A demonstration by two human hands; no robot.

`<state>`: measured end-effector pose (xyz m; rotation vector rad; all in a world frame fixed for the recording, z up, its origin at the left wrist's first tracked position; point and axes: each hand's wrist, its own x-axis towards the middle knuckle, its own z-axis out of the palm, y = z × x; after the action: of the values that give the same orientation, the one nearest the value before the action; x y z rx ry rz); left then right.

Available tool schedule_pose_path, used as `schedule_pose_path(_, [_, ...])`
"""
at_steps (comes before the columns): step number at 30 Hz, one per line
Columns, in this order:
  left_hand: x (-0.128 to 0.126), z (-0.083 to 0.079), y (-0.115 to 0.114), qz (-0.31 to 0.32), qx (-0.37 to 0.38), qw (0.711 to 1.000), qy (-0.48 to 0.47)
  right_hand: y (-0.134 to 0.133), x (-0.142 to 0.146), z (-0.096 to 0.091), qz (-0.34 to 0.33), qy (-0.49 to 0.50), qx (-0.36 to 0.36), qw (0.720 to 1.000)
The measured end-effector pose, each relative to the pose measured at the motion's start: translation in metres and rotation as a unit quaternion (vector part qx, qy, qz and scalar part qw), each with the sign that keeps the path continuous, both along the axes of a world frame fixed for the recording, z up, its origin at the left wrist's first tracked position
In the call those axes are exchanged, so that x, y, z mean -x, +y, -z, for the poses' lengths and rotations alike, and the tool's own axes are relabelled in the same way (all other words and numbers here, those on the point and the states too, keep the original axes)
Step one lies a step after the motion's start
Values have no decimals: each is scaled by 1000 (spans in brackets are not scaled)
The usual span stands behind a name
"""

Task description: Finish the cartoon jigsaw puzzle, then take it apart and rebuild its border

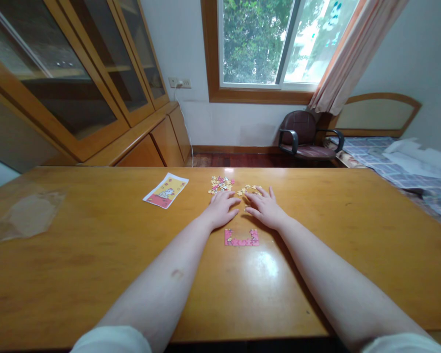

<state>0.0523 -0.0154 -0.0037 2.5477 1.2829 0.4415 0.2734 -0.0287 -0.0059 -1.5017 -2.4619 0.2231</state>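
My left hand (221, 209) rests low over the table with its fingers apart, at the near side of a heap of loose jigsaw pieces (220, 183). My right hand (266, 208) is spread beside a smaller group of yellow pieces (247, 189), partly covering them. Whether the fingertips touch any piece is hard to see. Closer to me, between my forearms, lies a joined strip of pink puzzle pieces (242, 242), shaped like a shallow U open at the far side. A picture card (166, 190) with a white animal on yellow and pink lies left of the heap.
The wooden table (95, 274) spans the view. A clear plastic bag (31, 213) lies at its left. Beyond stand a glass-fronted cabinet (132, 115), an office chair (303, 137) and a bed (385, 157) under a window with a curtain.
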Motion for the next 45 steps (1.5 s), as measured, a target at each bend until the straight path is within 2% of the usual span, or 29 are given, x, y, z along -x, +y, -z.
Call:
schedule_pose_path(9, [1,1,0,-21,4,1000,16,-6,5,-3,-83,55,10,995])
schedule_pose_path(14, [1,-1,-1,5,25,999,22,-6,5,-7,-42,74,-47,995])
schedule_pose_path(18, [0,-5,-1,26,40,999,15,-5,4,-9,-55,88,-50,993])
schedule_pose_path(22, [0,-9,-1,15,18,1000,4,-4,4,-8,-62,93,-52,992])
schedule_pose_path(25, [0,-10,-2,6,13,1000,8,-2,3,-4,-31,93,-64,993])
schedule_pose_path(30, [-2,-7,-3,43,60,996,51,3,1,4,64,95,-96,989])
schedule_pose_path(33, [-1,-6,-2,38,41,998,35,6,-1,6,94,94,-95,987])
schedule_pose_path(36, [0,-8,0,-3,11,1000,16,6,-1,7,100,84,-84,988])
schedule_pose_path(40, [1,-11,2,-61,2,998,16,2,2,4,58,28,-61,996])
schedule_pose_path(42, [0,-11,3,-66,-3,998,18,0,7,3,47,-20,-51,997])
schedule_pose_path(45, [0,-10,3,-62,-12,998,20,-1,15,1,66,-76,-31,994])
